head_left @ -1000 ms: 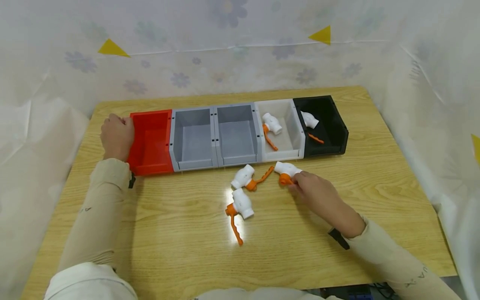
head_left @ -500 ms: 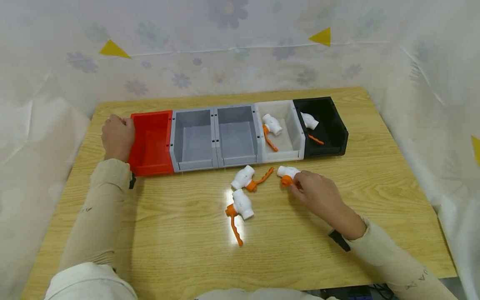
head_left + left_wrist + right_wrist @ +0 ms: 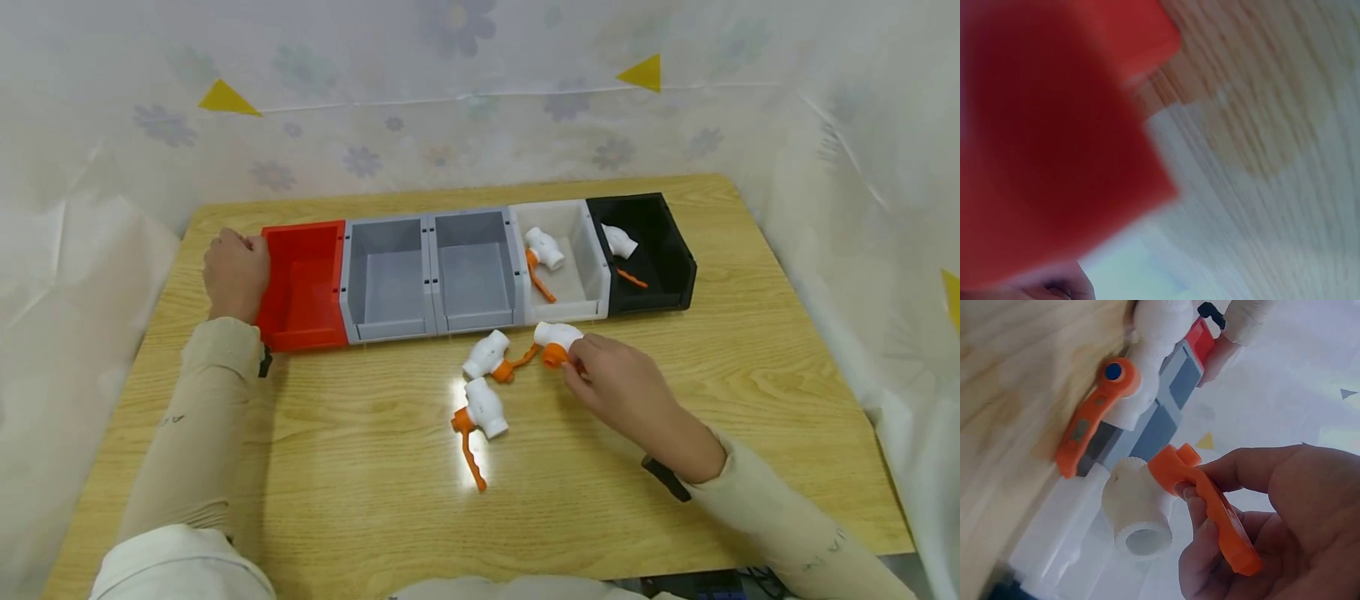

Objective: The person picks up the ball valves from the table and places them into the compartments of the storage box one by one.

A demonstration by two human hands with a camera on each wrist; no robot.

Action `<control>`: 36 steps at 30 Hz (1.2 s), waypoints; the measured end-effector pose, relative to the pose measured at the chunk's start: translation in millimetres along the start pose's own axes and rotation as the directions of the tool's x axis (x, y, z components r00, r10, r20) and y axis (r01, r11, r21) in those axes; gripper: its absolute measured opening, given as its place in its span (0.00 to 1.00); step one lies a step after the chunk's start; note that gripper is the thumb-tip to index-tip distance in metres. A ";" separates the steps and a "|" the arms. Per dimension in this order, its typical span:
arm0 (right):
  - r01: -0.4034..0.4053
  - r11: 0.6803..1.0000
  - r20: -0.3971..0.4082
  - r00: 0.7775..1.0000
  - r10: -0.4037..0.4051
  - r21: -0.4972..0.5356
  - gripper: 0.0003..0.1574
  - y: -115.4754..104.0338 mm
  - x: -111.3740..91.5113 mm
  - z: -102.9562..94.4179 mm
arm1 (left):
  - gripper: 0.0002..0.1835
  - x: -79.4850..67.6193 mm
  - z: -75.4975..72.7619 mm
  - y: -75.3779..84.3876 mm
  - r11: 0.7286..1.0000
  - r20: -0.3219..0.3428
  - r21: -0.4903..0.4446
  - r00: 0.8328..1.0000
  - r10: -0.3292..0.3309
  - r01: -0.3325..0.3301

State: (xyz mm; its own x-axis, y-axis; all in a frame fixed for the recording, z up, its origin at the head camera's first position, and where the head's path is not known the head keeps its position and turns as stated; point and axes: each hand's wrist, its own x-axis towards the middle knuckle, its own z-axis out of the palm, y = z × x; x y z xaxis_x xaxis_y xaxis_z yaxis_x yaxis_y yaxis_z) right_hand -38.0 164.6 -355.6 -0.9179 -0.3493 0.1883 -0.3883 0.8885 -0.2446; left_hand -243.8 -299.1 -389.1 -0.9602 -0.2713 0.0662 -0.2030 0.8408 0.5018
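My right hand grips the orange lever handle of a white plastic ball valve in front of the white bin. In the right wrist view the fingers wrap the lever, and the valve's open pipe end shows. Two similar ball valves lie on the table left of this hand: one close by, the other nearer the front. My left hand, fingers curled, holds the left edge of the red bin; the fingertips are mostly hidden.
Right of the red bin stand two grey bins, a white bin and a black bin in one row. A ball valve lies in the white bin, another in the black one. Patterned sheeting hangs behind the wooden table.
My right hand first shifts the held ball valve slightly right, then moves it left, so it now overlaps the handle tip of the nearby valve. The left hand stays at the red bin.
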 end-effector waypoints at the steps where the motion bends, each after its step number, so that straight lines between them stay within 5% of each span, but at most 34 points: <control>1: 0.007 1.000 -0.003 1.000 -0.007 -0.002 0.07 -2.3 2.5 -0.2 | 0.20 -0.1 0.1 0.3 1.000 -0.002 -0.003 1.000 0.001 -0.001; 15: 0.069 0.997 -0.033 0.997 -0.068 0.025 0.07 -27.4 44.7 3.5 | 0.20 -1.0 1.7 -0.6 1.000 -0.018 -0.013 1.000 0.001 -0.001; 31: 0.098 0.995 -0.055 0.994 -0.095 0.037 0.14 -35.0 89.7 31.9 | 0.20 0.6 2.3 -0.6 1.000 -0.027 -0.008 1.000 -0.010 0.009; 36: 0.123 0.992 -0.046 0.991 -0.124 -0.028 0.15 -38.5 103.5 41.5 | 0.19 0.7 1.7 -1.4 1.000 -0.030 -0.013 1.000 -0.009 0.008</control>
State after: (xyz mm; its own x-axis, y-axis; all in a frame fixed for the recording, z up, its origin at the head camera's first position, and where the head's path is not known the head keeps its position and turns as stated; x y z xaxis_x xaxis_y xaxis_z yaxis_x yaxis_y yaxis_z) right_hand -121.4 81.9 -366.2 -0.8579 -0.4429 0.2604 -0.4957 0.8469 -0.1926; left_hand -244.6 -299.6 -391.2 -0.9523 -0.2924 0.0876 -0.2084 0.8325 0.5133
